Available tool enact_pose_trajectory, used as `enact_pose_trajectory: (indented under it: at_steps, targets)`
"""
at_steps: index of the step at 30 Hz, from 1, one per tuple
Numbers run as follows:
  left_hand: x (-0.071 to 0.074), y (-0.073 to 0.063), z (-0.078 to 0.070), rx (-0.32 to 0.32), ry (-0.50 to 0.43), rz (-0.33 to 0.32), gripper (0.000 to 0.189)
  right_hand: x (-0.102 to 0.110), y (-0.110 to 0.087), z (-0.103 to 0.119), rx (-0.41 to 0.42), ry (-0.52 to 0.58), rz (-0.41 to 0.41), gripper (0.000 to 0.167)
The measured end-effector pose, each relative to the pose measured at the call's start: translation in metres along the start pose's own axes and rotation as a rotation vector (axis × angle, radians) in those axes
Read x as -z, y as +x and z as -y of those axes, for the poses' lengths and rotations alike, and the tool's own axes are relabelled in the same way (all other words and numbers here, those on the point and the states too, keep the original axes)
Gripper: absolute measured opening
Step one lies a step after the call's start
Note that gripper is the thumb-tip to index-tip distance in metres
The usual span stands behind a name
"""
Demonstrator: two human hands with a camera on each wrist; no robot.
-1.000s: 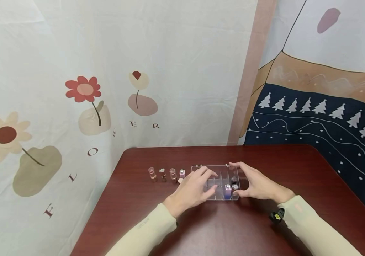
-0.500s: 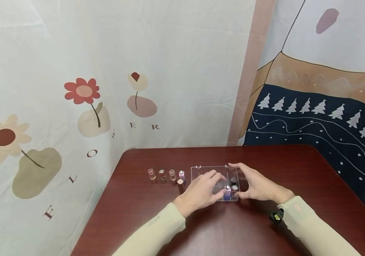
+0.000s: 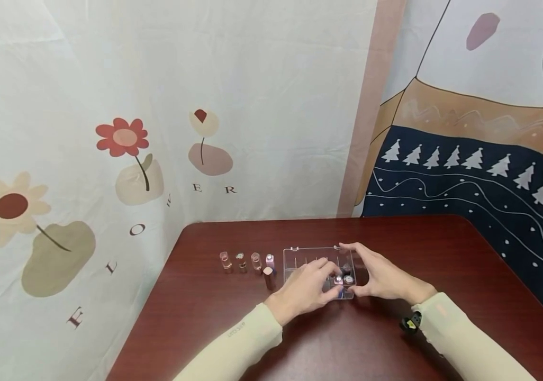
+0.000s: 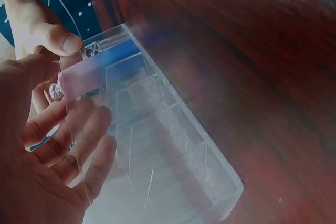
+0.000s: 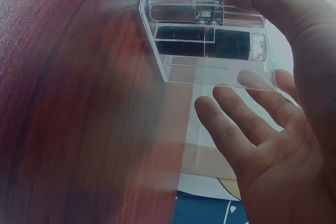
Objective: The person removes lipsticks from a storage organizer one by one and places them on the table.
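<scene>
A clear compartment box (image 3: 295, 259) stands on the table, holding several small cosmetic tubes at its right end. One is a square pink-and-blue lipstick tube (image 4: 100, 69) with a jewelled end. My left hand (image 3: 302, 286) is over the box, thumb and index finger curled round that tube's top. My right hand (image 3: 388, 275) spans the box's right end, thumb at the front and index finger at the back corner, holding it. In the right wrist view, a dark tube (image 5: 205, 43) and a clear-ended tube (image 5: 178, 3) lie behind the box's clear wall.
Left of the box, several small tubes stand in a row, among them a clear one (image 3: 225, 262) and a pink one (image 3: 270, 260). A dark brown tube (image 3: 269, 278) stands just in front. Printed cloths (image 3: 271, 106) hang behind the brown table (image 3: 205, 317).
My left hand has moved right across the box, and its thumb and index finger have closed round the pink-and-blue lipstick tube's top. My right hand has stayed at the box's right end.
</scene>
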State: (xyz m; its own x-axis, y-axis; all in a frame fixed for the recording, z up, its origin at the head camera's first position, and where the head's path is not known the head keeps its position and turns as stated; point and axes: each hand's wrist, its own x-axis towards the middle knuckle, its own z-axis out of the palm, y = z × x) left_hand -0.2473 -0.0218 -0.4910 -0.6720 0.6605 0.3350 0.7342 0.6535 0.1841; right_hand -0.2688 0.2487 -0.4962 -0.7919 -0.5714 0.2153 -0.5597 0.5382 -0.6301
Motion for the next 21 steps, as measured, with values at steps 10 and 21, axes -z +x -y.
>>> enact_pose_trajectory:
  at_steps: [10,21]
  targets:
    - [-0.0023,0.0006,-0.0015,0.014,0.001,0.015,0.022,-0.0023,0.0005,-0.0021,0.004,0.002,-0.005,0.107]
    - [-0.0005,0.003,-0.0024,0.029,-0.027,0.032,0.021,-0.0013,-0.0002,-0.0021,-0.005,-0.027,-0.017,0.11]
